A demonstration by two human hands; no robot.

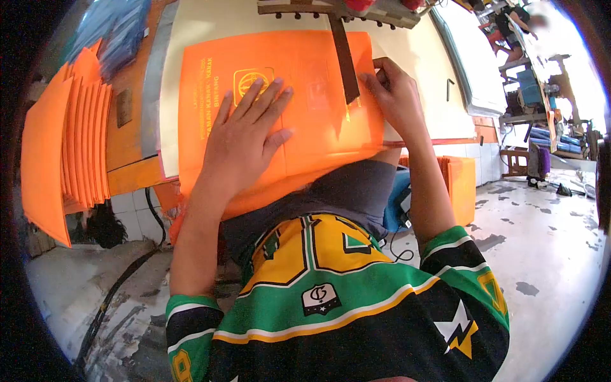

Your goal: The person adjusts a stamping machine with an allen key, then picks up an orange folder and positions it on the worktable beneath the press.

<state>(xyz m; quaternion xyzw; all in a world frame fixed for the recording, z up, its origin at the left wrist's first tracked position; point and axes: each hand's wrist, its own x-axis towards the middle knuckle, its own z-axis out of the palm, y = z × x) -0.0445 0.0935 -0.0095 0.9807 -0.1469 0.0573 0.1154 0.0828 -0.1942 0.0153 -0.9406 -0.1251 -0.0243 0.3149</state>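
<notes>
An orange plastic cover (305, 127) with gold lettering and a round gold emblem lies across the work table at my front. My left hand (245, 140) rests flat on its left half, fingers spread and thumb out. At the cover's right edge my right hand (398, 95) has curled fingers, with thumb and forefinger pinching that edge. A dark flat bar (344, 60) reaches down from the machine over the cover, ending close to my right fingers. The cover's near edge hangs toward my lap.
A row of folded orange covers (86, 140) stands at the left, near blue plastic sheets (121, 32). The machine's rail (305, 7) spans the back. A small black hex key (450, 90) lies on the cream table surface (414, 51). More orange covers (459, 188) stand below, right. Another person (512, 28) is far right.
</notes>
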